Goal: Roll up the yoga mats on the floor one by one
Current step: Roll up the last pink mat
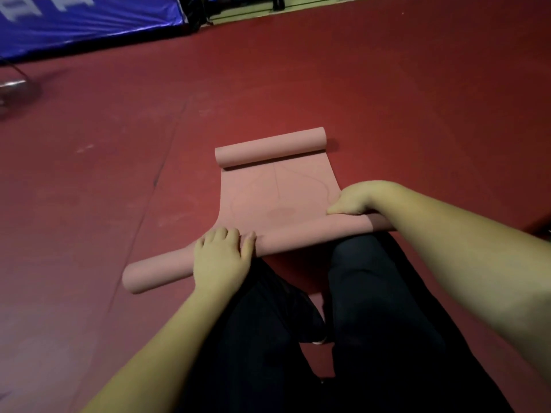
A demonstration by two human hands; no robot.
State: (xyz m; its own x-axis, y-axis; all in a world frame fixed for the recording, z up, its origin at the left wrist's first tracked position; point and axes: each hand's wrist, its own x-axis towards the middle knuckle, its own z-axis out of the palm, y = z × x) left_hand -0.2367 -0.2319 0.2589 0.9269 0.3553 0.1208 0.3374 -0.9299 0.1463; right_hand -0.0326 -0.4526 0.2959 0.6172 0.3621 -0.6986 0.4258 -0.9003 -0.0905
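Mat: pink yoga mat [277, 198], smooth and matte, lies on the floor straight in front of the person, partly rolled from both ends; faint thin lines are drawn on its flat middle stretch.
Near roll: long, slim cylinder [313, 234] running aslant from lower left to right, just ahead of the knees; its left end pokes out past the flat sheet's edge, round and soft-looking.
Far roll: shorter, tight tube [269, 146] at the mat's far end, resting on the floor, its right end showing a round opening.
Left hand: left hand [222, 257] lies over the near roll towards its left part, fingers bent down over the top of the cylinder and pressing it, thumb alongside.
Right hand: right hand [354, 198] sits at the roll's right part, fingers curled under and knuckles up, gripping the mat's edge where the sheet meets the roll.
Legs: dark trousers [357, 308], plain cloth, knees just behind the near roll.
Floor: dull red floor [387, 99] with a fine grain and a thin seam line to the left of the mat.
Banner: blue banner [89, 22] with blurred white marks, at the far upper left.
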